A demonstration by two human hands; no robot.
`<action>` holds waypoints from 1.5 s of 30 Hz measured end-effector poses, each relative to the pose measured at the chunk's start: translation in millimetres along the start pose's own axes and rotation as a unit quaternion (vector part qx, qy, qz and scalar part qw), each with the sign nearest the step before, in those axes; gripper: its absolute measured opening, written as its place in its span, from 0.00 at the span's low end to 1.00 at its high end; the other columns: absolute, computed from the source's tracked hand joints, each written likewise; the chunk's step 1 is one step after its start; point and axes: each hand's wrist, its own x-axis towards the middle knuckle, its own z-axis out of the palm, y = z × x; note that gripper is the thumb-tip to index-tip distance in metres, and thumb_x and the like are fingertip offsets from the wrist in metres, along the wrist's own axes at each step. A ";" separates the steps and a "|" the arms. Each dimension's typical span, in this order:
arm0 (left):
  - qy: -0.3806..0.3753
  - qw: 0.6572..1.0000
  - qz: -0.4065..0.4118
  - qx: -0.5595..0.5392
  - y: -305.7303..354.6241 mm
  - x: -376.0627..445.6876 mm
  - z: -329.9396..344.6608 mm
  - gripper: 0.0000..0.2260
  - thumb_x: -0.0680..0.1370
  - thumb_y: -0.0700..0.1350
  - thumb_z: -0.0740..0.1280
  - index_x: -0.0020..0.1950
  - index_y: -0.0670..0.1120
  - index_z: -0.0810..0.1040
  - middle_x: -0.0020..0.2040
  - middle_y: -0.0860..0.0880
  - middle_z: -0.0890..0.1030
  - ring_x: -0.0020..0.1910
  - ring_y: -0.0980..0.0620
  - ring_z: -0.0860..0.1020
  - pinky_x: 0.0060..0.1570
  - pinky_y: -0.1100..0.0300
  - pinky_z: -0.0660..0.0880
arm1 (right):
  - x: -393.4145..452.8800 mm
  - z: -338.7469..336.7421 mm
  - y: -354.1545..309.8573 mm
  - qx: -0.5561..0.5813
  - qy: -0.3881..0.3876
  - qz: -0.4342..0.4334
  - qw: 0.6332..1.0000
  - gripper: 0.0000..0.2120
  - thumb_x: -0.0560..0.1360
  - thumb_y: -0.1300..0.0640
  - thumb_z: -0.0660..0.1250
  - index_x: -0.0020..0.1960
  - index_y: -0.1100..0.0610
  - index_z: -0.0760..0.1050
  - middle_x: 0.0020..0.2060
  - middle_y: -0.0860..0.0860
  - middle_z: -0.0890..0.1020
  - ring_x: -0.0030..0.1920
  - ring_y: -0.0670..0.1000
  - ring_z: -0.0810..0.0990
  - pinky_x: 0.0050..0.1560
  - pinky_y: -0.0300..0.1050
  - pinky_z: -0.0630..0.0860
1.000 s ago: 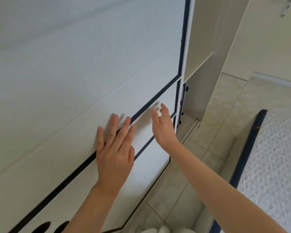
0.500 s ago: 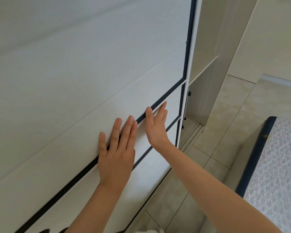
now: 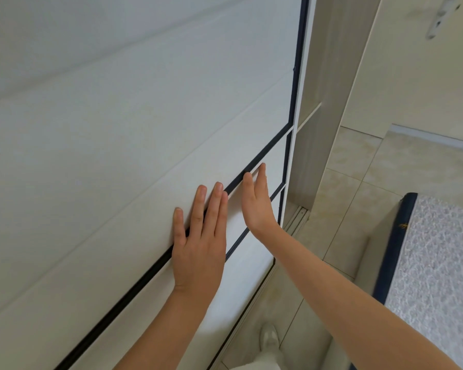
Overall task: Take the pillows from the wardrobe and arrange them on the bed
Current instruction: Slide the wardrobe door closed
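Pressing flat on the white sliding wardrobe door (image 3: 134,129), the left hand (image 3: 198,244) has all fingers spread straight, gripping nothing. Right of it, the right hand (image 3: 257,201) lies edge-on against the same door, fingers extended, empty. Right of the door, the wardrobe (image 3: 313,145) interior shows a narrow gap; no pillows visible. The bed (image 3: 439,263) corner sits further right.

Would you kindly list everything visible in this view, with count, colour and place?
wardrobe sliding door: one, white with dark trim, fills the left.
wardrobe interior: one narrow opening, pale wood, right of the door; no pillows visible.
floor track: one, pale metal, below the opening.
floor tiles: several, beige, right.
mattress: one, white patterned with navy edge, lower right.
shoe: one, white, bottom centre.
left hand: flat on the door.
right hand: flat on the door, near its edge.
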 end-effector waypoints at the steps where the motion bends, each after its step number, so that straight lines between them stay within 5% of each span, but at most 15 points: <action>1: 0.000 1.000 0.000 -0.005 4.3 6.2 1.8 0.25 0.83 0.35 0.42 0.81 0.45 0.53 0.81 0.49 0.56 0.79 0.45 0.52 0.76 0.40 0.40 | 6.7 -3.8 -0.7 0.003 0.003 0.001 1.000 0.32 0.80 0.38 0.46 0.79 0.48 0.40 0.78 0.42 0.44 0.77 0.43 0.42 0.77 0.49 0.45; 15: -0.006 0.997 0.001 -0.083 79.9 107.6 28.0 0.24 0.84 0.37 0.43 0.81 0.46 0.58 0.80 0.50 0.58 0.79 0.48 0.49 0.76 0.42 0.37 | 113.5 -69.6 -1.5 0.024 0.047 0.012 0.999 0.31 0.81 0.39 0.49 0.79 0.47 0.43 0.79 0.44 0.49 0.77 0.45 0.49 0.75 0.47 0.50; 19: -0.007 0.995 -0.002 -0.097 99.5 136.6 34.0 0.26 0.82 0.37 0.45 0.81 0.45 0.56 0.81 0.49 0.57 0.80 0.46 0.48 0.76 0.42 0.35 | 143.6 -91.6 -3.6 0.065 0.053 0.032 0.996 0.32 0.79 0.37 0.52 0.78 0.44 0.45 0.78 0.43 0.51 0.77 0.47 0.52 0.74 0.58 0.58; 25: -0.017 0.997 0.007 -0.079 129.3 178.7 46.1 0.27 0.81 0.38 0.48 0.81 0.45 0.56 0.81 0.49 0.57 0.80 0.45 0.48 0.75 0.41 0.36 | 185.9 -123.2 -5.4 0.074 0.052 0.033 0.995 0.33 0.79 0.36 0.53 0.78 0.44 0.45 0.78 0.43 0.52 0.77 0.46 0.52 0.74 0.59 0.58; 30: -0.031 0.998 0.013 -0.051 153.6 210.1 57.2 0.27 0.81 0.40 0.49 0.81 0.46 0.54 0.81 0.49 0.56 0.79 0.46 0.46 0.75 0.40 0.37 | 219.4 -143.6 -3.4 0.040 0.052 0.016 0.998 0.32 0.80 0.37 0.48 0.79 0.46 0.43 0.78 0.43 0.49 0.77 0.44 0.48 0.76 0.48 0.50; 36: -0.078 0.997 0.013 -0.025 180.3 246.7 60.1 0.33 0.76 0.40 0.51 0.82 0.46 0.48 0.82 0.48 0.49 0.80 0.42 0.40 0.73 0.39 0.31 | 259.9 -160.9 -5.6 0.032 0.046 0.003 0.998 0.30 0.81 0.39 0.43 0.78 0.48 0.37 0.78 0.45 0.41 0.77 0.47 0.39 0.75 0.47 0.40; 41: -0.127 0.992 -0.009 -0.018 200.2 274.5 65.9 0.44 0.74 0.49 0.70 0.82 0.46 0.45 0.82 0.47 0.46 0.79 0.41 0.37 0.73 0.37 0.31 | 290.1 -177.5 -5.3 0.020 0.029 0.003 0.999 0.32 0.81 0.39 0.42 0.77 0.50 0.33 0.77 0.47 0.36 0.75 0.47 0.33 0.71 0.45 0.35; 45: -0.106 0.994 0.000 0.003 216.3 293.0 74.3 0.40 0.76 0.45 0.63 0.82 0.44 0.43 0.82 0.46 0.43 0.79 0.42 0.38 0.73 0.38 0.30 | 310.1 -193.2 -5.6 0.027 0.026 0.011 0.999 0.33 0.80 0.38 0.42 0.77 0.50 0.33 0.78 0.46 0.37 0.75 0.46 0.33 0.67 0.41 0.35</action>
